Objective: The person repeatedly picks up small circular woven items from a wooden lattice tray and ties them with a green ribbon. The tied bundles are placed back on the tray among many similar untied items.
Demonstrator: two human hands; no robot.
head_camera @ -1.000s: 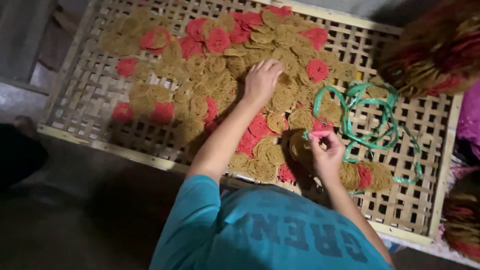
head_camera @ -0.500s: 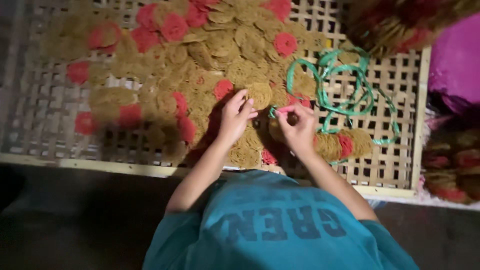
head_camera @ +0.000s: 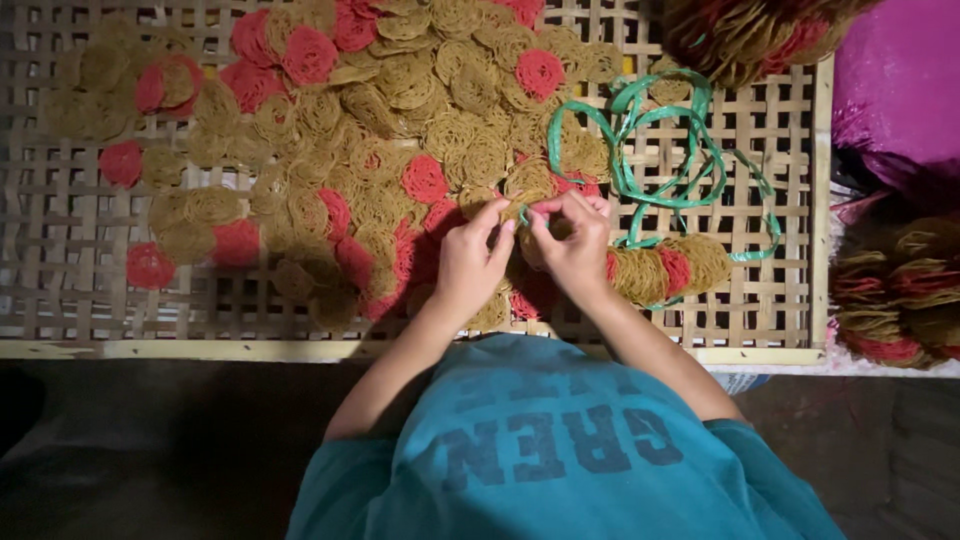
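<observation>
Grip of both hands (head_camera: 525, 245) now meets on one disc (head_camera: 527, 207)

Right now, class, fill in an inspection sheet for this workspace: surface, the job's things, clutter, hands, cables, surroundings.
Surface: woven bamboo tray with a pale wooden frame.
Job's things: tan and red coiled noodle-like discs spread over the tray; one tan disc between both hands; green plastic strap looped at the right; a row of discs lying on edge beside the hands.
Clutter: nothing seen.
Hands: left hand and right hand close together, fingertips pinching the disc.
Cables: nothing seen.
Surroundings: bundled discs at the right, purple bag above them, another pile at the top, dark floor below.
</observation>
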